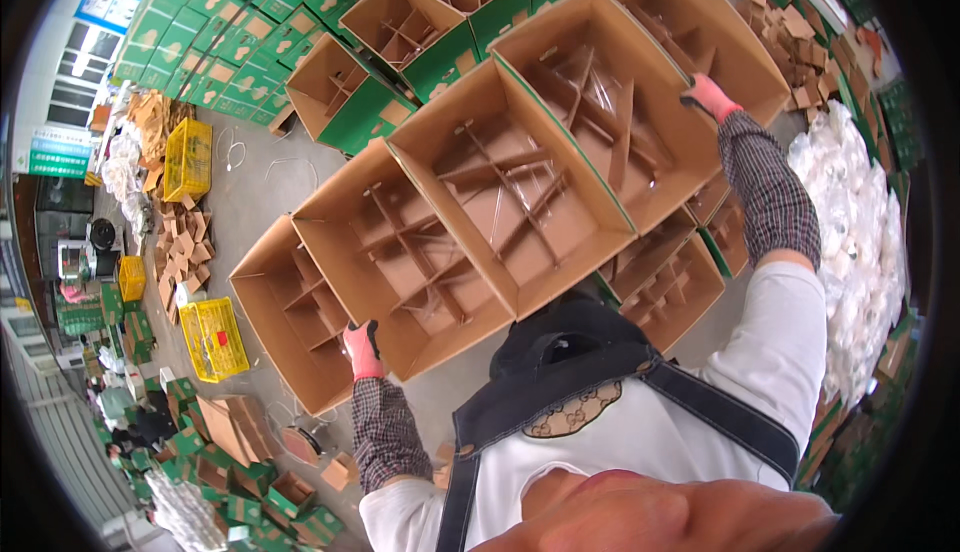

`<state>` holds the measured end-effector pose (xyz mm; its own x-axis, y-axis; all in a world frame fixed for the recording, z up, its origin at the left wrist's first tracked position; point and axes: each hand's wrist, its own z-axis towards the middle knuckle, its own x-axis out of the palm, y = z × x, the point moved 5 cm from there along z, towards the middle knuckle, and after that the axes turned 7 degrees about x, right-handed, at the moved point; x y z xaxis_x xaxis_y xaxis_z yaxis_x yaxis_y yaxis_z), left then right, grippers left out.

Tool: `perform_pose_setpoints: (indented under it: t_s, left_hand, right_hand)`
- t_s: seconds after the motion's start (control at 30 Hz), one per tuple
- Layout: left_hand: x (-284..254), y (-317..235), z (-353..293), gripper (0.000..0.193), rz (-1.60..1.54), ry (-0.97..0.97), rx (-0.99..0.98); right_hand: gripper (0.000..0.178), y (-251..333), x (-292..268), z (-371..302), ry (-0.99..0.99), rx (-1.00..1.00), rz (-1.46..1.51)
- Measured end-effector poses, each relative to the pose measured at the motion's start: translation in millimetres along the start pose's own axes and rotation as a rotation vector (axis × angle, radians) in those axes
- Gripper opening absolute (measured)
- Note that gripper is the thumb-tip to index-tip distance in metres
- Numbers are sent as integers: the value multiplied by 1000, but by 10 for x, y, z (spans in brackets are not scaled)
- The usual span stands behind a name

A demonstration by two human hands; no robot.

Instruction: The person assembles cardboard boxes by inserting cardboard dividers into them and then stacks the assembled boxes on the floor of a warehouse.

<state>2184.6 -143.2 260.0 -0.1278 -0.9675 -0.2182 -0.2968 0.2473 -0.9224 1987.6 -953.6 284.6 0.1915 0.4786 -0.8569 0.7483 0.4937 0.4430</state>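
Note:
Before me stands a row of open brown cardboard boxes (455, 302) with crossed cardboard dividers (505, 177) and some clear plastic inside. My left hand (363, 350), in a pink glove with dark fingertips, is closed at the near rim where the leftmost box (275, 297) meets its neighbour. My right hand (712, 99), gloved alike, reaches to the other end of the row. Its fingers are bent over the wall area beside the rightmost box (755, 42); their exact contact is partly hidden. Checked sleeves cover both forearms.
More divided boxes (345, 102) stand beyond the row, and others (675, 292) sit near my body. Green cartons (240, 32) are stacked far left. Yellow crates (213, 340) and cardboard scraps (180, 242) lie left. A white plastic heap (850, 252) is at right.

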Motion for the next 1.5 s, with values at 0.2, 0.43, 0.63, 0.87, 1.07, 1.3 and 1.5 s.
perform_pose_setpoints:
  t_s: [0.2, 0.43, 0.63, 0.87, 1.07, 1.3, 1.5]
  left_hand:
    - [109, 258, 1123, 19, 94, -127, -21]
    - [497, 792, 2071, 23, 107, -168, 13]
    - [970, 1222, 2744, 25, 210, -268, -158]
    - [1510, 1372, 2508, 53, -98, -214, -458]
    - [965, 1265, 2348, 44, 65, -201, -473]
    - [1146, 1229, 2679, 50, 484, -39, -278]
    - [1164, 1487, 2715, 54, 300, 170, -276]
  right_hand:
    - [35, 582, 261, 984, -55, 21, -56]
    - [44, 631, 949, 2533, -39, 42, -71]
    - [69, 780, 2038, 3119, -94, 204, -279]
    - [76, 144, 1899, 3306, -138, 32, -478]
    - [46, 1620, 2016, 1858, -200, -306, 59]
    - [58, 1153, 3817, -1292, 750, 460, 518]
    - [65, 3587, 3731, -1076, 280, -503, 29]
